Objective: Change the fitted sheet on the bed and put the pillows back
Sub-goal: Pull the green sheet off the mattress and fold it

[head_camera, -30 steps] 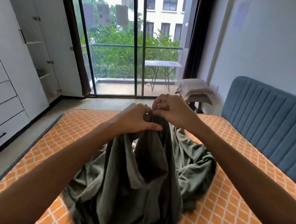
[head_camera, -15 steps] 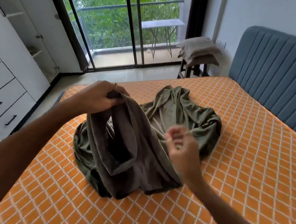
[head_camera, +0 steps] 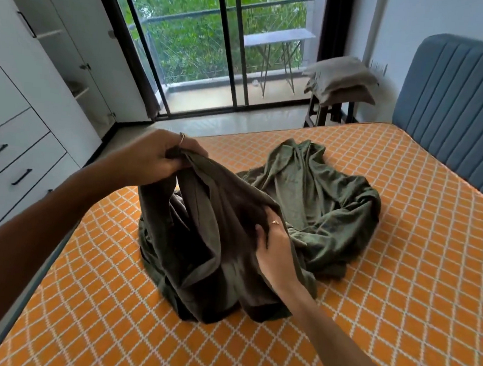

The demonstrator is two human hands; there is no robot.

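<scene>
The left hand [head_camera: 150, 159] is clamped on a bunched edge of the sheet [head_camera: 304, 204], held up above the mattress [head_camera: 399, 279]. The right hand [head_camera: 275, 248] lies lower and nearer, fingers curled into a fold; whether it pinches the cloth I cannot tell. From both grips the sheet trails down and to the far right in a crumpled heap mid-mattress, so spreading probably means pulling the hands apart along that line.
</scene>
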